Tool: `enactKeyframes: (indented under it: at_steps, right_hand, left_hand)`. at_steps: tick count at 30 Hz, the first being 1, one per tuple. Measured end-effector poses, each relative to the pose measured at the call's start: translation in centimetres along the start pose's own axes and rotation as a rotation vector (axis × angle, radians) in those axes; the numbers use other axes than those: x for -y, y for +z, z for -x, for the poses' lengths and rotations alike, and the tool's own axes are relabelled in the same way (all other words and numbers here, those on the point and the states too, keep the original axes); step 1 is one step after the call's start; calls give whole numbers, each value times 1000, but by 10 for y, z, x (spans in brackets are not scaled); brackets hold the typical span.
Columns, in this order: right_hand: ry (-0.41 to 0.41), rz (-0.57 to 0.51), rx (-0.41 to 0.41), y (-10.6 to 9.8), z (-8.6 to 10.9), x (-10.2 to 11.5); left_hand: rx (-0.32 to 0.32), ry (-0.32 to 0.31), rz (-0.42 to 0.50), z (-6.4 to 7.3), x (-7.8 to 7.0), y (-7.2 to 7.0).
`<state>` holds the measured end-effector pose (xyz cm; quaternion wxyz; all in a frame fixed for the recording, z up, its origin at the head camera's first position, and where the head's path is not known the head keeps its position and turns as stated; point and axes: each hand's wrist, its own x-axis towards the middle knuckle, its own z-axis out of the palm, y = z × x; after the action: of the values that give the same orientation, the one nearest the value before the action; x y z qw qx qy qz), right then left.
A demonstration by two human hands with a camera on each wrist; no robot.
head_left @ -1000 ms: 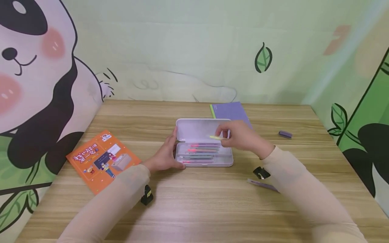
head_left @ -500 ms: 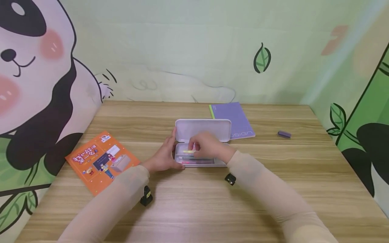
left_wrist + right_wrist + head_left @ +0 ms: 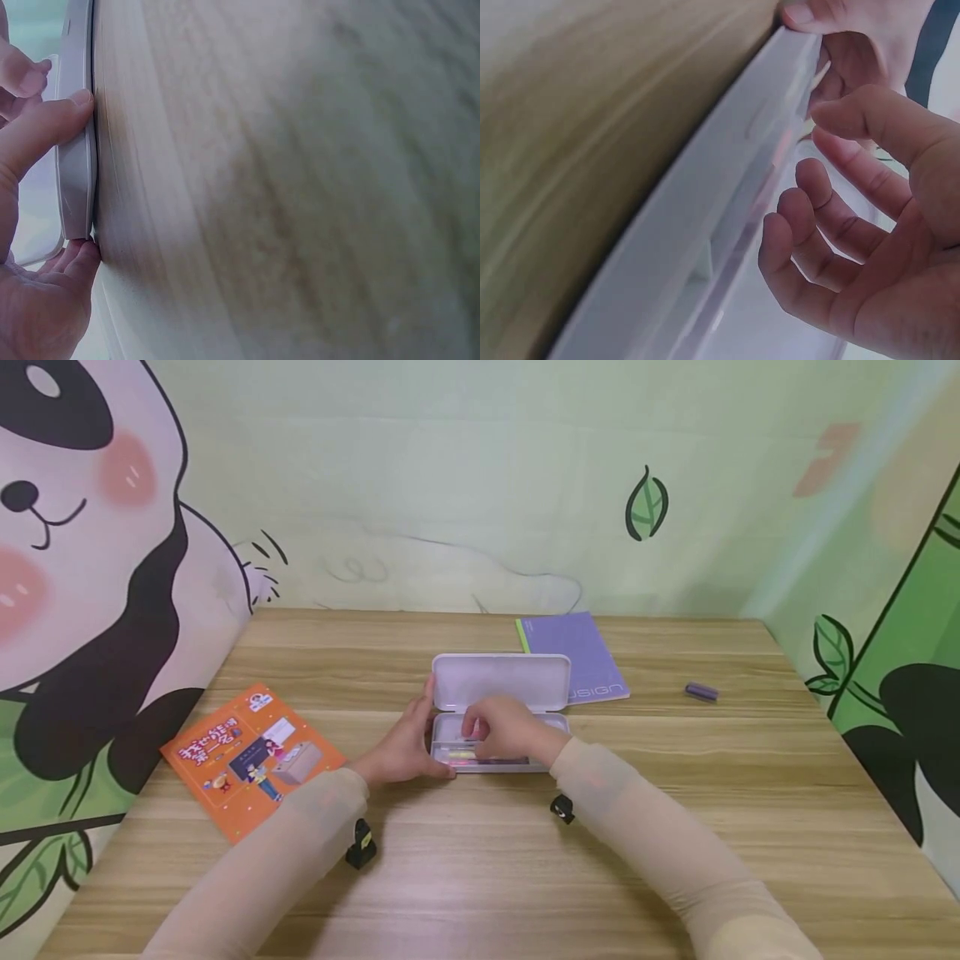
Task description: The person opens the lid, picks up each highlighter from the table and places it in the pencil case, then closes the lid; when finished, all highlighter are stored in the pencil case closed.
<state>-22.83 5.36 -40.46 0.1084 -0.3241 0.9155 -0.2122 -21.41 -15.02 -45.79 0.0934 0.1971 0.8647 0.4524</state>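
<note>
An open white pencil case [image 3: 501, 682] lies on the table, lid tipped back. My left hand [image 3: 401, 745] grips its left end, the thumb on the front wall in the left wrist view. Over the case is my right hand [image 3: 506, 727], fingers loosely bent, with a small gap between thumb and index finger in the right wrist view. A yellow pen [image 3: 461, 754] lies in the front compartment by the right thumb, apart from the index fingertip. A pink-tipped pen [image 3: 459, 762] lies beside it. The hand hides most of the other pens.
An orange booklet [image 3: 251, 760] lies at the left. Behind the case sits a purple notebook [image 3: 573, 652], partly covered by the lid. A dark purple pen cap [image 3: 701, 692] rests at the right. A painted wall [image 3: 450, 485] borders the wooden table [image 3: 465, 877].
My right hand has carried the yellow pen left and down into the case's front compartment, and its fingers have parted from it. The right forearm now hides the purple pen. The left hand stays put.
</note>
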Motion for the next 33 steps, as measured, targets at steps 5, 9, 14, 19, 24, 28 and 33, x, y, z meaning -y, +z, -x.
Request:
enactKeyframes:
  at_steps: [5,9,14,19,24,28,33]
  right_hand:
    - [15,-12,-13,-9,5,-4]
    - [-16,-46,-54,-18,13,-8]
    - [-13,-56,-88,-29,26,-12]
    - [-40,-93,-140,-38,41,-22]
    - [-22,-148,-161,-48,61,-32]
    - [-1,-145,-185,-58,80,-41]
    - [-1,-121,-223,-65,103,-56]
  left_hand:
    - [2,0,13,0,0,0]
    - [8,-16,19,0,1,0]
    - [5,-19,3,0,2,1]
    - [-3,-19,3,-1,1,1]
    - [-2,-37,6,-1,0,1]
    - [-3,-40,2,-1,-1,1]
    - [-3,-31,-13,-1,-1,0]
